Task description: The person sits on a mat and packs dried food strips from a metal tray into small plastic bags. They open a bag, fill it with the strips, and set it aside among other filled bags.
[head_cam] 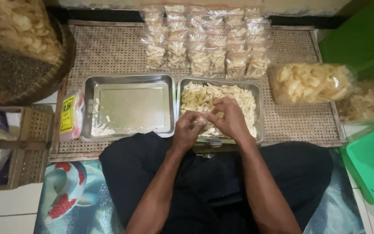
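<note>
Both hands meet over the near edge of a steel tray [259,113] heaped with pale chips [204,95]. My left hand [186,130] is curled around a small clear bag with chips in it. My right hand [229,118] lies against it, fingers bent, pinching at the bag's mouth or some chips; which one is hidden. To the left stands a second steel tray [128,82], nearly bare, with only crumbs along its near left side.
Rows of small filled clear bags [204,41] lie at the back of the woven table. A large bag of chips [310,82] sits right, green plastic lids [371,167] beyond. A woven basket [20,56] of chips and a yellow-labelled packet [70,115] are left.
</note>
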